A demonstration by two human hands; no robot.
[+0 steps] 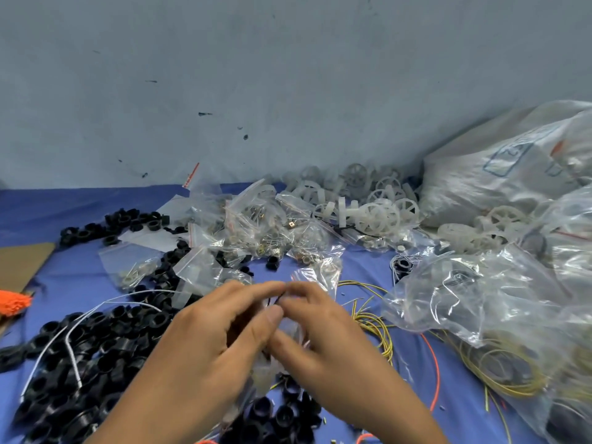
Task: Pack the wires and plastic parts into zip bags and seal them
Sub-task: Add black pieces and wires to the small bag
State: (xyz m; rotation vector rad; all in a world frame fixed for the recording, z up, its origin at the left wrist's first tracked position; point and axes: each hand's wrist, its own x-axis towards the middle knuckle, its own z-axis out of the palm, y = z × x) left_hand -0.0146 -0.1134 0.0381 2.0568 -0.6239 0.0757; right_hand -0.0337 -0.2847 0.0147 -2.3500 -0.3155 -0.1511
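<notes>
Both hands meet at the middle of the view over a small clear zip bag [315, 274]. My left hand [221, 331] pinches the bag from the left with thumb and fingers. My right hand [323, 331] grips it from the right. Something dark shows between the fingertips, too blurred to name. Black plastic rings [96, 341] lie heaped at the lower left, with a white wire [72, 331] across them. Yellow wires [374, 318] coil just right of my hands. White plastic wheels [368, 200] are piled at the back.
Filled small zip bags [256, 225] crowd the middle of the blue cloth [64, 277]. Large clear bags [480, 302] and a big white sack [512, 165] fill the right side. An orange wire [434, 373] runs near my right forearm. Cardboard [22, 261] and an orange bundle [12, 302] lie at left.
</notes>
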